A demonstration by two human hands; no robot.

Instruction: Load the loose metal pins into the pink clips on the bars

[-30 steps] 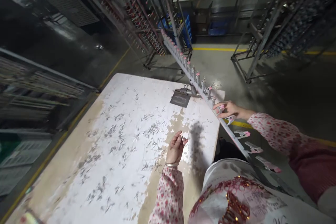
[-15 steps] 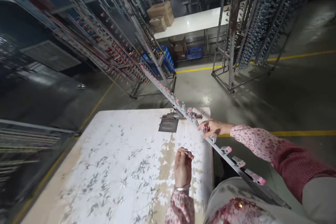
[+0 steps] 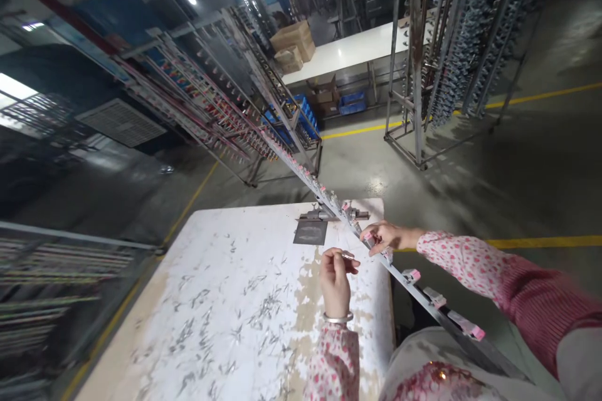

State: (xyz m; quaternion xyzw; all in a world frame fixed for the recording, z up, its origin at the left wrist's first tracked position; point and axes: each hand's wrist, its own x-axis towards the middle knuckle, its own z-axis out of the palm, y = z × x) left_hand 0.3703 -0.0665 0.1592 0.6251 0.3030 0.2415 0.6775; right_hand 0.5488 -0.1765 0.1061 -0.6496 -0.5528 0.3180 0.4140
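Note:
A long metal bar lined with small pink-tipped clips runs diagonally from my lap across the table's right edge and on toward the racks. My right hand is closed on one clip on the bar, near the table's far corner. My left hand is raised over the table close to it, pinching a thin metal pin between thumb and fingertips. Several more small metal pins lie scattered on the worn white table.
A dark metal bracket plate holds the bar at the table's far edge. Wheeled racks loaded with similar bars stand beyond, a tall grey rack at right. Yellow floor lines and a white bench with cardboard boxes lie farther back.
My head tilted up and the view shifted. My left hand rose with the pin and closed in on my right hand, which stayed gripping at the bar.

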